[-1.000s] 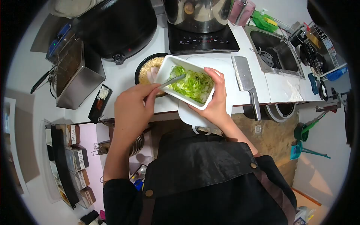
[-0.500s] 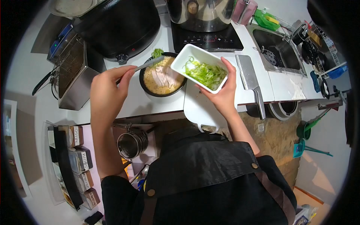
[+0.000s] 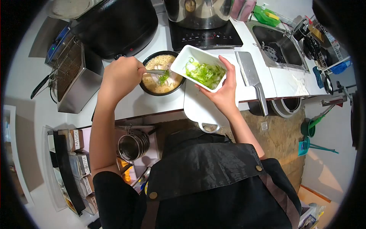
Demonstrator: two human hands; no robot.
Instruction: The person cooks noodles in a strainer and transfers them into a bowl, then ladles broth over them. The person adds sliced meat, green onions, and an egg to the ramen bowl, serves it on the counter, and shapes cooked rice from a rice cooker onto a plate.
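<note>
My left hand (image 3: 121, 78) is closed on metal tongs (image 3: 155, 71), whose tips are over a black bowl (image 3: 146, 90). At the tips, a small clump of green shreds (image 3: 164, 78) lies on or just above pale slices in the bowl's light brown broth (image 3: 152, 82). My right hand (image 3: 225, 89) grips a white rectangular container (image 3: 182, 65) by its right end, tilted beside the bowl. Sliced greens (image 3: 206, 74) are gathered in its lower part. Under the container is a white cutting board (image 3: 198, 107).
A cleaver (image 3: 249, 72) lies right of the board, its handle past the counter edge. Behind are a black cooker (image 3: 118, 28) and a steel pot (image 3: 198, 13) on an induction hob (image 3: 206, 38). A steel fryer (image 3: 82, 82) stands left, a sink (image 3: 280, 42) right.
My left hand with the tongs took greens from the container and carried them left past the bowl's rear rim, then down over its middle. The container moved off the bowl to the right.
</note>
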